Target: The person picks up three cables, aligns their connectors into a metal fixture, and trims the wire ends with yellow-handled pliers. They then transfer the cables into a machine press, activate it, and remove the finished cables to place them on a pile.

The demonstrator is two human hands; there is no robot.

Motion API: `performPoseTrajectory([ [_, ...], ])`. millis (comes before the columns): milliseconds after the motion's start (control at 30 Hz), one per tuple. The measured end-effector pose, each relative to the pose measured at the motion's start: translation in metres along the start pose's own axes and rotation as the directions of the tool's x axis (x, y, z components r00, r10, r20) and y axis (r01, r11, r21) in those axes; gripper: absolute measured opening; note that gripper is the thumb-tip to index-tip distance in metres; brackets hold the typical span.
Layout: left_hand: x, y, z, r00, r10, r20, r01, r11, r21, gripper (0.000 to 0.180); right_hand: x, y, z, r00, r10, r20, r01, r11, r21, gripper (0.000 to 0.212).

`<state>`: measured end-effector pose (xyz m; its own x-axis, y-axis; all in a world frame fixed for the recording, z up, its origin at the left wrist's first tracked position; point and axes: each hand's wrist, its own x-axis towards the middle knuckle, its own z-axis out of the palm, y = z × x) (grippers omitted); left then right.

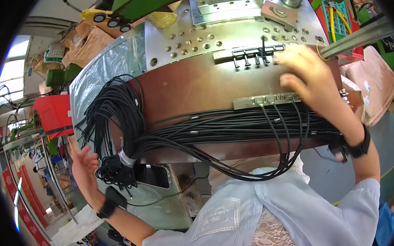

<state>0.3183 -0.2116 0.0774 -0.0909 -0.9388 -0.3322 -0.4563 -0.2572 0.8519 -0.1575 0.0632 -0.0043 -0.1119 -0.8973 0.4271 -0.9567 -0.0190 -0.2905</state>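
My right hand point(310, 76) is over the right side of the brown board point(190, 87), thumb and fingers apart. Its slightly blurred fingertips are by the right end of a metal bar fixture point(222, 56) with black prongs point(251, 56). Below that hand lies a second metal bar point(246, 103), with several black cables point(282, 131) running from its slots toward me. My left hand point(84, 165) is raised off the board's left end, fingers loosely spread and nothing seen in them. Beside it hangs a thick bundle of black cables point(124, 114), tied near the board's edge.
A drilled metal press bed point(180, 36) stands behind the board, under a green machine frame point(225, 1). A red box point(52, 116) is at the left. A phone point(157, 176) rests below the board. At the right are a control panel point(337, 24) and a metal rail point(358, 36).
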Motion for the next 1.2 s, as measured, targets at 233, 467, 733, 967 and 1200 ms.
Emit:
performPoseTrajectory([
  [233,-0.112,-0.007,0.287,0.363,0.051,0.931,0.094,0.991,-0.091,0.054,-0.017,-0.02,0.002,0.962,0.142,0.232,-0.203,0.942,0.268,0.027],
  [467,-0.065,0.074,0.353,0.409,0.091,0.908,0.573,0.748,-0.333,0.033,0.109,0.058,0.042,0.894,-0.419,-0.158,0.322,0.847,-0.423,0.029],
  [733,0.078,0.087,0.404,-0.009,0.389,0.921,0.779,0.58,-0.238,0.027,0.109,0.106,0.023,0.93,0.326,0.168,-0.361,0.898,0.251,0.028],
  [967,0.054,0.105,0.378,0.571,0.496,0.654,-0.588,0.803,-0.095,0.025,0.109,0.095,0.065,0.94,0.107,-0.324,0.091,0.836,0.541,0.024],
  [1200,0.048,0.108,0.382,0.306,0.834,0.459,-0.929,0.367,-0.048,0.021,0.117,0.075,0.054,0.997,-0.043,-0.061,0.014,0.912,-0.411,0.015],
])
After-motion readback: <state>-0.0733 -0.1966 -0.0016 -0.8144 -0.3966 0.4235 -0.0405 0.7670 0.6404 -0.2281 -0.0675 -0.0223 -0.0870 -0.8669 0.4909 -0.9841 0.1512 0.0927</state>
